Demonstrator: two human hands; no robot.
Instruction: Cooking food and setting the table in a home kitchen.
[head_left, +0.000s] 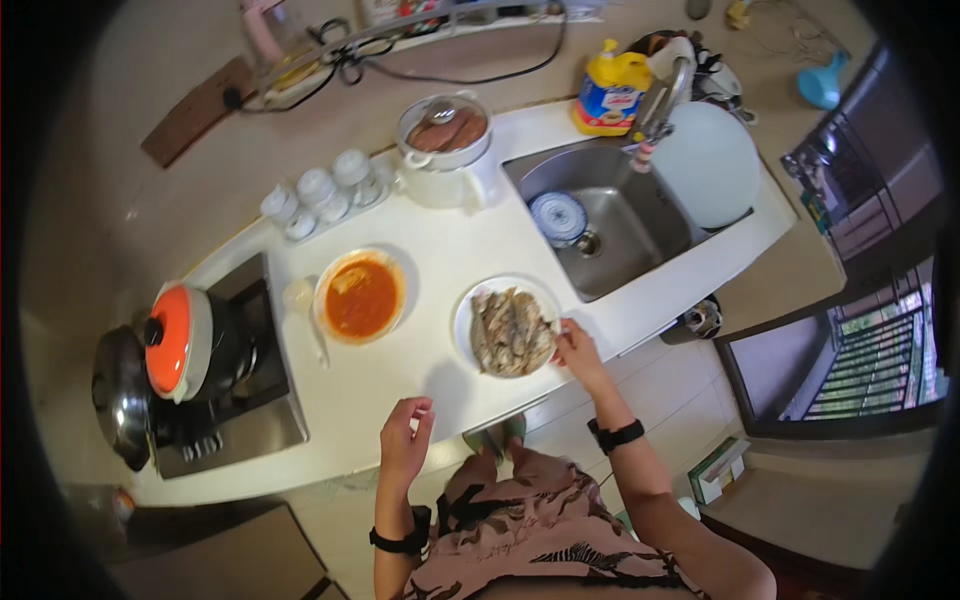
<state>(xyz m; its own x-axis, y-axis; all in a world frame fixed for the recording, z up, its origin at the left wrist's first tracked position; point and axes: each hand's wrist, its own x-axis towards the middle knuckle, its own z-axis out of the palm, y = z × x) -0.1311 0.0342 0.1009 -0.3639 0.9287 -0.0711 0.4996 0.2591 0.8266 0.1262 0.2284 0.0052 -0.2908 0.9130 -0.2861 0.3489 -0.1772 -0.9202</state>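
My right hand (576, 351) is at the right rim of a white plate (463, 330) that bears pieces of cooked fish (511, 330); its fingers are closed around something small and pale, perhaps the rim or a utensil handle. My left hand (406, 439) hovers near the counter's front edge, fingers curled loosely, holding nothing that I can see. To the left of the fish stands a white bowl (397, 307) of red-orange sauce or soup (364, 300). A white spoon or ladle (300, 297) lies beside that bowl, close to the stove.
At left, a gas stove (255, 442) bears a pot with an orange lid (171, 341). Condiment jars (316, 187) and a steamer with a glass lid (442, 135) line the wall. Right of the plate is a steel sink (630, 232) with blue-and-white dishes (558, 216), beside a yellow detergent jug (611, 90).
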